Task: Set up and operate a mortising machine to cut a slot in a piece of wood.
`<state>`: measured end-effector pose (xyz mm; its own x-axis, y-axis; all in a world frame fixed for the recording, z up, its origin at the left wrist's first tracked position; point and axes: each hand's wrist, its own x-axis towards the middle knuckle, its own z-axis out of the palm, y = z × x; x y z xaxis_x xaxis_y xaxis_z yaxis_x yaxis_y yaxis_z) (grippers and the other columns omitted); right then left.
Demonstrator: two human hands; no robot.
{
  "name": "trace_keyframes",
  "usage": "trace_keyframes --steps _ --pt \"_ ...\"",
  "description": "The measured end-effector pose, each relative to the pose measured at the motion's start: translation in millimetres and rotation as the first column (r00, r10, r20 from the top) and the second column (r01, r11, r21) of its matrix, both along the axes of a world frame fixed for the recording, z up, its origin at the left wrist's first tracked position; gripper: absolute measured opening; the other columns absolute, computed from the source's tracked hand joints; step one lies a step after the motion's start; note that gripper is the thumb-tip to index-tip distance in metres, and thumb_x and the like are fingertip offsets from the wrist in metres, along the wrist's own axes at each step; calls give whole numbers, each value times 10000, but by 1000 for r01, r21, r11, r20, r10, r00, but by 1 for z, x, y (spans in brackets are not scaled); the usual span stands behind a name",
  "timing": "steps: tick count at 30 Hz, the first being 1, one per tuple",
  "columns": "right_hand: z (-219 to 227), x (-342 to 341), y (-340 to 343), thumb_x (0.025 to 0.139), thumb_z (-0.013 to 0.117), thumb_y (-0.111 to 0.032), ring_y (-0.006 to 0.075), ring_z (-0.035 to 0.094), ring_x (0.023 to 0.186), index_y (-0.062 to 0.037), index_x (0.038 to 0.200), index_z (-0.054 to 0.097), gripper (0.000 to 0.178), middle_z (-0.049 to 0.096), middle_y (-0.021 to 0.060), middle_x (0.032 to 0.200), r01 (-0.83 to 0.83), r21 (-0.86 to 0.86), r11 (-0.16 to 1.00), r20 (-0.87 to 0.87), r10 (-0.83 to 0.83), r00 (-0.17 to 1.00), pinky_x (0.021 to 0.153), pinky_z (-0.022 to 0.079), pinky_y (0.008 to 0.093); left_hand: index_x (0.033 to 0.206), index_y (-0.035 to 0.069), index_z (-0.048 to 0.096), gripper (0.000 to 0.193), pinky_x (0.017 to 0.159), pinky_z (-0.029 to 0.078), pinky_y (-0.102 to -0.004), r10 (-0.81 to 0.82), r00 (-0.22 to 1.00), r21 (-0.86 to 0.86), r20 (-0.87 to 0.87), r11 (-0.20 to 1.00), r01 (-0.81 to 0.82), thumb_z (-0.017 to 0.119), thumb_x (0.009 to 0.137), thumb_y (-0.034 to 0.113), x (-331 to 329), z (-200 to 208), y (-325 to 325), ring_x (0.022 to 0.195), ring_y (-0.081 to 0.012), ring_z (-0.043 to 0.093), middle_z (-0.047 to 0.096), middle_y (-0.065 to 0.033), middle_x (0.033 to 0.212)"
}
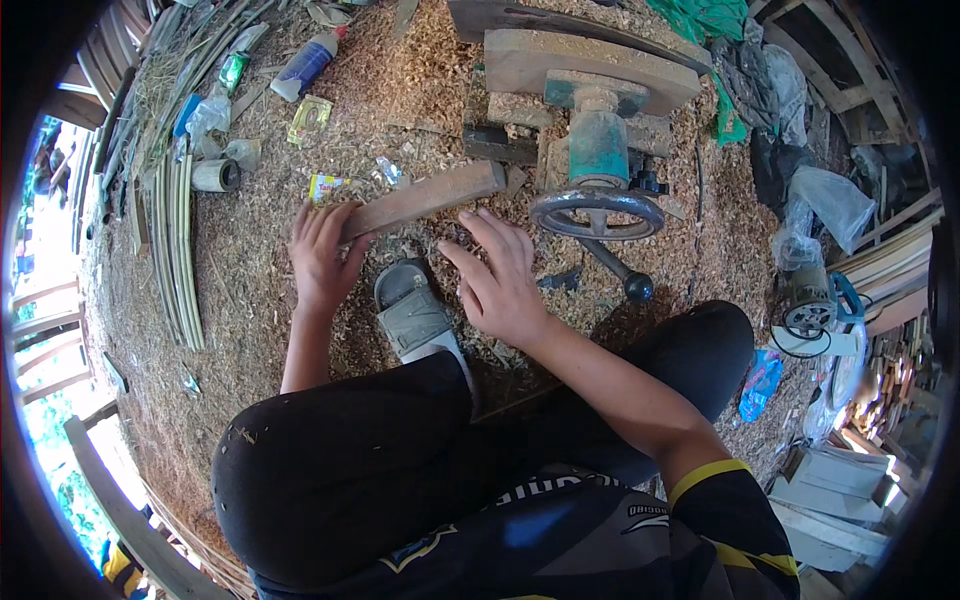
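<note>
A short squared wooden block [425, 202] slants up to the right in front of me. My left hand [325, 255] is closed around its near left end, thumb below and fingers over the top. Just under the block's right part, my right hand [495, 270] hovers with its fingers apart and nothing in it. To the right of that hand stands a woodworking machine or vise with a green metal body [598, 145], a round handwheel [597, 214] and a lever with a black knob [638, 287]. Thick wooden boards [590, 65] sit at its far side.
Wood shavings cover the ground. My sandalled foot [415, 315] is below the block. Long wooden strips [178, 255] and a pipe piece [215, 176] lie at left, a bottle [308, 65] beyond. At right are a blue power tool [845, 297] with a cable and plastic bags [830, 205].
</note>
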<state>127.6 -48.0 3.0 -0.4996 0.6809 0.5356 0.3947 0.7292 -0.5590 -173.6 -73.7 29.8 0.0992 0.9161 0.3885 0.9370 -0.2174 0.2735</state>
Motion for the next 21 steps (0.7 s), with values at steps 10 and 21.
trace_keyframes --steps 10,21 --pt "1 -1 -3 883 729 -63 393 488 1519 -101 1392 707 511 549 180 1593 -1 -35 999 72 3 997 1210 354 596 1372 67 688 459 1288 363 -593 -27 999 -70 -24 997 25 785 953 227 7 -13 -2 1244 -356 690 746 -132 1275" --pt "0 -5 -8 871 726 -40 398 500 1516 -135 1368 728 506 561 160 1593 -43 -83 996 51 48 998 1210 339 601 1374 43 678 478 1297 345 -606 -12 996 -138 -85 990 0 787 943 218 11 -14 1 1214 -354 693 744 -125 1260"
